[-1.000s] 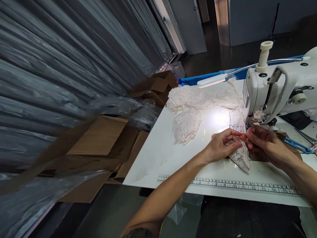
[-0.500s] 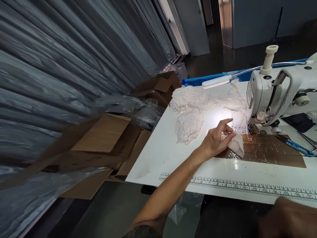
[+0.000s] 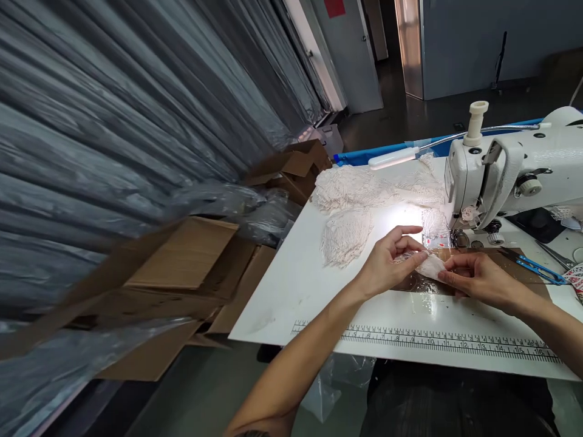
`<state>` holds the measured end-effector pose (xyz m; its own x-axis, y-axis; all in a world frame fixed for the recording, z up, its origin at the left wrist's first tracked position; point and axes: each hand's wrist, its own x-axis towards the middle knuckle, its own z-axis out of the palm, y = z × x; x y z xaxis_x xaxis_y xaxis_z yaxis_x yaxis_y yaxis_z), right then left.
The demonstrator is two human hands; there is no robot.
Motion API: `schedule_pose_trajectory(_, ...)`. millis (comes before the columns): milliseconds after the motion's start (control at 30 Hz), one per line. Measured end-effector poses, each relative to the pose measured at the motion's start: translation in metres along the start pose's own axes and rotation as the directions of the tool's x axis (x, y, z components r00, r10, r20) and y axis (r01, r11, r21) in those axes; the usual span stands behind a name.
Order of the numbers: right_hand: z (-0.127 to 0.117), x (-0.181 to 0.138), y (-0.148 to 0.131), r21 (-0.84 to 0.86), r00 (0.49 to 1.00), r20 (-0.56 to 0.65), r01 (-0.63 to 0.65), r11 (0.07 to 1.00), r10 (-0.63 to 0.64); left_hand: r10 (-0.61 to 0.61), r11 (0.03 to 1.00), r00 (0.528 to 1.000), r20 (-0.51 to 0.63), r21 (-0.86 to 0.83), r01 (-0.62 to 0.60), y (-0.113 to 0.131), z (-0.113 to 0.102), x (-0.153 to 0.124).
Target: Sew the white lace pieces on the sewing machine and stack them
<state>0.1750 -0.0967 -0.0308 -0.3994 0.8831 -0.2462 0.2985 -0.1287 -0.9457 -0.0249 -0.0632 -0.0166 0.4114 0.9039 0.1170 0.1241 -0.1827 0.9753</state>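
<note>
From where I stand, the small piece of white lace (image 3: 430,267) looks thin and soft, folded into a crumpled, pale shape that is partly hidden by fingers. It sits just above a glossy brown strip (image 3: 523,280) on the tabletop, in front of the sewing machine (image 3: 551,161). The left hand (image 3: 392,261) pinches one side between thumb and fingers, and the right hand (image 3: 483,279) has its thumb and fingers closed on the other end. Blue-handled snips (image 3: 540,270) lie beside the right hand. Beyond the left hand, frilly cream lace is heaped in a rounded stack (image 3: 347,238) and a longer pile (image 3: 348,189). The smooth white table (image 3: 282,306) carries a printed black ruler (image 3: 432,343); past its edge sag creased cardboard boxes (image 3: 182,255)
</note>
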Motion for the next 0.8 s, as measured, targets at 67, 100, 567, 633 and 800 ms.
schedule_pose_trajectory(67,0.007,0.007,-0.001,0.037,0.998,-0.025,0.054,0.998,-0.053,0.137,0.981,0.989,-0.055,0.149,-0.128,0.009,-0.007,-0.005)
schedule_pose_trajectory(100,0.011,0.010,-0.002,0.000,0.989,-0.081,0.124,0.992,-0.123,0.217,0.954,0.972,-0.086,0.228,-0.193,0.014,-0.010,-0.008)
schedule_pose_trajectory(567,-0.041,-0.006,0.040,-0.814,0.796,0.060,0.388,0.432,-0.603,0.309,0.754,0.845,0.437,0.428,-0.498,-0.030,-0.006,0.010)
schedule_pose_trajectory(633,-0.035,-0.014,0.037,-0.835,0.773,0.037,0.372,0.405,-0.634,0.339,0.736,0.887,0.315,0.498,-0.458,-0.028,-0.016,0.025)
schedule_pose_trajectory(800,-0.008,-0.014,0.034,-0.830,0.700,0.146,0.471,0.298,-0.699,0.327,0.717,0.913,0.245,0.565,-0.408,-0.025,-0.016,0.049)
